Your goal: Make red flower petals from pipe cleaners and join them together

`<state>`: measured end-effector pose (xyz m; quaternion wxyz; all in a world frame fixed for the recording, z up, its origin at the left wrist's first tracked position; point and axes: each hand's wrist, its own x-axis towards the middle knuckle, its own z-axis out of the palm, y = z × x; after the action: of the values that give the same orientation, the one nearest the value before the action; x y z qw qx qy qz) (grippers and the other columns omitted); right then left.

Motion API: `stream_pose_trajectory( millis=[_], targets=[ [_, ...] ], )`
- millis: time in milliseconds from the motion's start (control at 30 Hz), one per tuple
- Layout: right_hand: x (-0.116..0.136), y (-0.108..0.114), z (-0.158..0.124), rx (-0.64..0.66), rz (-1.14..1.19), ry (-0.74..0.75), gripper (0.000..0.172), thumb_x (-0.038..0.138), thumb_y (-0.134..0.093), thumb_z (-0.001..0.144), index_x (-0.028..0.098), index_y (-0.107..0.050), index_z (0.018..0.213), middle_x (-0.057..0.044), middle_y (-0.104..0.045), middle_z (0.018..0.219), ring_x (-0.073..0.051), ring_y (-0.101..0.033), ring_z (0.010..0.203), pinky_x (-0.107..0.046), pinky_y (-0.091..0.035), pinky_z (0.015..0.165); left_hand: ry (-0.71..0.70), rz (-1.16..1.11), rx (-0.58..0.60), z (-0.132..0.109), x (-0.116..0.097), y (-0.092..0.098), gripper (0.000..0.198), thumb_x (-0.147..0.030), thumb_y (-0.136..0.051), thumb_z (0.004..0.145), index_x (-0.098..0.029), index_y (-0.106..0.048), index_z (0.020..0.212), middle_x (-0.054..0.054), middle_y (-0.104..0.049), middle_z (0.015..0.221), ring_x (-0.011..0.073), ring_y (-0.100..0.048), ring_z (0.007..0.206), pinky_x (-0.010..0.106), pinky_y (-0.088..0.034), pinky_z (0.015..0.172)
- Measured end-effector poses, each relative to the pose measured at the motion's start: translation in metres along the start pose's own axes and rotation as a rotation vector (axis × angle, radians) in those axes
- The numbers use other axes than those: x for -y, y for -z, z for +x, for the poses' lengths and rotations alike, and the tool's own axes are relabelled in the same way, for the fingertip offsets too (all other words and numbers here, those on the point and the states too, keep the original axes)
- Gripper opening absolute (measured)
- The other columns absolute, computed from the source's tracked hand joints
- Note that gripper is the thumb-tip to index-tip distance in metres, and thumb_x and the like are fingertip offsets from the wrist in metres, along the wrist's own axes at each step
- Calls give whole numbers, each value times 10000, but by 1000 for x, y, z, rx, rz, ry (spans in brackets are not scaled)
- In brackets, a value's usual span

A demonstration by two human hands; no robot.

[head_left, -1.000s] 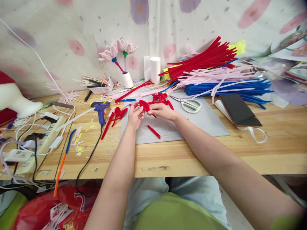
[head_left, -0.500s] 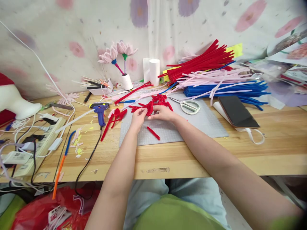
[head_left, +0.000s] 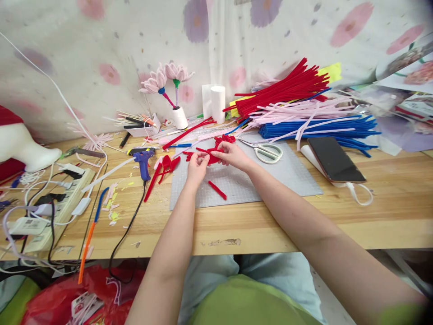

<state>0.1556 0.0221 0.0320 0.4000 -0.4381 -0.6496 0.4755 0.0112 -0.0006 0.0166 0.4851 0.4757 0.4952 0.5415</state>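
Note:
Over the grey cutting mat (head_left: 287,180), my left hand (head_left: 198,168) pinches one side of a bent red pipe cleaner piece (head_left: 213,159). My right hand (head_left: 234,156) has the other side between thumb and fingers, which partly hide its shape. Just behind my hands lie more curled red pipe cleaner pieces (head_left: 226,139). A short straight red pipe cleaner (head_left: 217,190) rests on the mat nearer to me. To the left are several looped red pieces (head_left: 165,164). White-handled scissors (head_left: 269,152) lie right of my right hand.
A blue glue gun (head_left: 144,166) with a black cord is on the left, near a power strip (head_left: 62,212) and cables. Bundles of red (head_left: 280,92), pink and blue pipe cleaners (head_left: 318,127) fill the back right. A phone (head_left: 336,159) lies right; pink flowers (head_left: 165,79) stand behind.
The red piece between my hands has turned and looks flatter. My right hand's fingers have shifted up on it. The view has tilted slightly.

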Motion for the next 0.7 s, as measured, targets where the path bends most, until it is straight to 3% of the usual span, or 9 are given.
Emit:
stream_pose_trajectory(
  millis=[167, 367, 500, 600, 700],
  targets=[
    [-6, 3, 1, 79, -154, -1, 381, 515, -508, 760, 173, -428, 611, 26, -486, 502, -71, -411, 469, -213, -313, 479, -141, -34, -63, 2, 7, 2, 248, -233, -687, 659, -200, -491, 807, -31, -538, 668, 78, -507, 583, 185, -381, 546],
    [-14, -9, 4, -168, -454, -14, 374, 512, -525, 733, 179, -419, 601, 5, -496, 576, -101, -400, 534, -243, -263, 511, -216, 26, -93, 0, 17, -6, 234, -188, -631, 700, -205, -441, 835, -31, -520, 707, 82, -511, 632, 199, -387, 614],
    [-12, -16, 1, -180, -573, -31, 262, 423, -531, 744, 179, -473, 665, -5, -516, 613, -115, -406, 550, -250, -248, 520, -232, 46, -140, -1, 24, -11, 247, -164, -609, 705, -210, -413, 849, -48, -484, 672, 78, -482, 595, 206, -388, 620],
    [-10, -14, 0, -165, -531, -41, 284, 435, -544, 741, 170, -487, 657, -8, -524, 617, -112, -426, 560, -244, -260, 523, -241, 70, -155, -1, 25, -11, 244, -177, -606, 709, -208, -414, 856, -48, -476, 672, 79, -478, 600, 206, -384, 613],
    [-9, -4, -1, -5, -298, -72, 390, 538, -495, 758, 159, -501, 665, 2, -507, 571, -94, -425, 527, -228, -278, 501, -246, 105, -214, -1, 23, -9, 247, -229, -623, 708, -208, -418, 843, -46, -474, 687, 77, -478, 604, 206, -379, 613]
  ],
)
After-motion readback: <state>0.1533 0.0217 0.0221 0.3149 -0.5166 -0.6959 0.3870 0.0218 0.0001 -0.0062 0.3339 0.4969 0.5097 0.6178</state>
